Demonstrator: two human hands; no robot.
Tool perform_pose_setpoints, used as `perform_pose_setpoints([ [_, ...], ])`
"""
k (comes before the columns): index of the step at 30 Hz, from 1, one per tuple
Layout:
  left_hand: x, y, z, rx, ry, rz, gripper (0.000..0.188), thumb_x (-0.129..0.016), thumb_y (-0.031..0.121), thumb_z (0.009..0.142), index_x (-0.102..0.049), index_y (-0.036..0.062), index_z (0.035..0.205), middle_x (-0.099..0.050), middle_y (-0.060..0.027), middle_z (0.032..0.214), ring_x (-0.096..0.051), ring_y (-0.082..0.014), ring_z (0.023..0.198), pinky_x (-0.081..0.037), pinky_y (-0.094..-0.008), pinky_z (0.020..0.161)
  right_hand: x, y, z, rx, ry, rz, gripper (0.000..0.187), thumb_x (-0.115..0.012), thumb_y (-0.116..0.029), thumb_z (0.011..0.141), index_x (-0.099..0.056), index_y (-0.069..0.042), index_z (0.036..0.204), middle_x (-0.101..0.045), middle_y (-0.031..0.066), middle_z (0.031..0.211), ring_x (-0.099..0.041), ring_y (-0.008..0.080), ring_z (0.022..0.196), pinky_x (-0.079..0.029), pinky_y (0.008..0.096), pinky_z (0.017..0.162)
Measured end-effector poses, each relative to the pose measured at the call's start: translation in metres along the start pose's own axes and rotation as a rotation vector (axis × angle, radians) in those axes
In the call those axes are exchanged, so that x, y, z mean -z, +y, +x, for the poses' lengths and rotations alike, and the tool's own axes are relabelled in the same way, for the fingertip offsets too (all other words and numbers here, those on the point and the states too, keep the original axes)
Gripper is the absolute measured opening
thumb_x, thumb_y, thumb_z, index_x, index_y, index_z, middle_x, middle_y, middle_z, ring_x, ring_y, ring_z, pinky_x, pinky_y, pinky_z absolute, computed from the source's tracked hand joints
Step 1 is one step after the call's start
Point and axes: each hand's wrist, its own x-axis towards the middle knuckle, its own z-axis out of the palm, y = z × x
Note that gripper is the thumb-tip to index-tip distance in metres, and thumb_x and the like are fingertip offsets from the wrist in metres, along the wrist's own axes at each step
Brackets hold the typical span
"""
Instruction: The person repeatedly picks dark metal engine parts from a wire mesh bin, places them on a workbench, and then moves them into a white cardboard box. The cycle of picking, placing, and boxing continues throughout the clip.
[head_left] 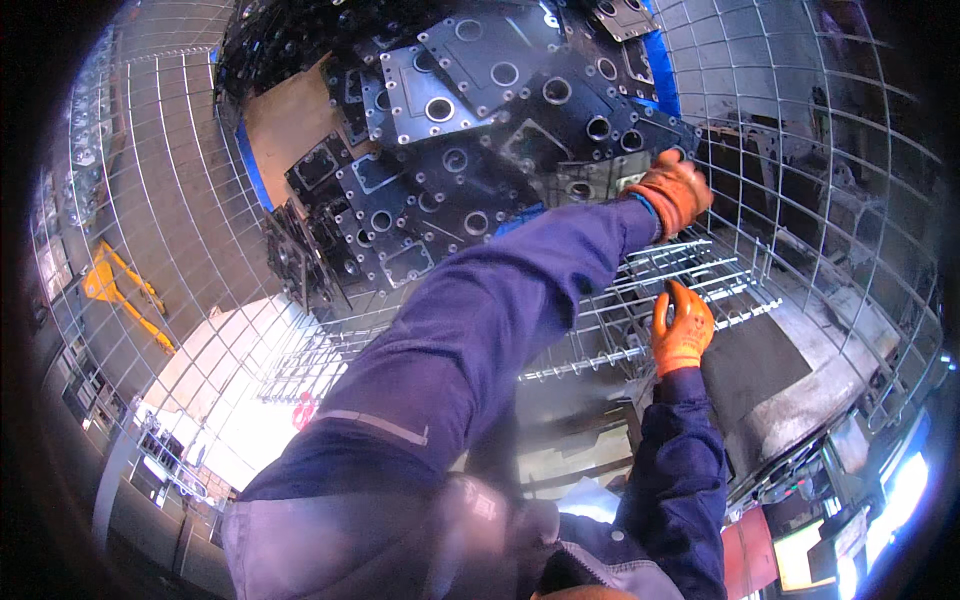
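My left arm reaches across to the right. My left hand (pixel 676 194), in an orange glove, is closed at the right end of a greyish metal plate (pixel 585 182) with a round hole; its fingertips are partly hidden. The plate lies at the near right edge of a big heap of dark metal plates (pixel 470 165) with round holes and small bosses. Nearer to me, my right hand (pixel 683 330), also orange-gloved, is curled beside the folded wire mesh panel (pixel 610 330). Something small and dark shows between its thumb and fingers; I cannot make out what.
Wire mesh walls (pixel 800 130) rise around the heap at left and right. Blue sheeting (pixel 660 70) and a brown cardboard piece (pixel 290 110) border the plates. A yellow pallet jack (pixel 125 285) stands outside at left. At right is a pale worn surface with a dark mat (pixel 760 370).
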Motion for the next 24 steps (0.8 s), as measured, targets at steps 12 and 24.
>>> perform_pose_setpoints([
  [12,-0.016,-0.281,-0.220,0.431,0.192,0.863,0.010,-0.057,0.010,0.080,-0.062,0.0076,0.088,-0.061,-0.0072,0.076,-0.057,-0.0219,0.075,-0.046,-0.0355,0.072,-0.001,0.001,0.000,-0.031,-0.043,-0.019,0.017,-0.066,-0.019,0.085,-0.070,-0.007,0.097,-0.069,0.0147,0.089,-0.065,0.0336,0.086,-0.050,0.0435,0.079],
  [24,-0.007,-0.280,-0.218,0.269,-0.062,0.760,0.019,-0.053,0.012,0.084,-0.065,0.0046,0.096,-0.069,-0.0067,0.078,-0.067,-0.0205,0.078,-0.046,-0.0350,0.084,0.003,-0.001,0.000,-0.057,-0.110,-0.023,0.019,-0.063,-0.022,0.086,-0.070,-0.006,0.094,-0.068,0.0141,0.082,-0.065,0.0339,0.080,-0.049,0.0446,0.074],
])
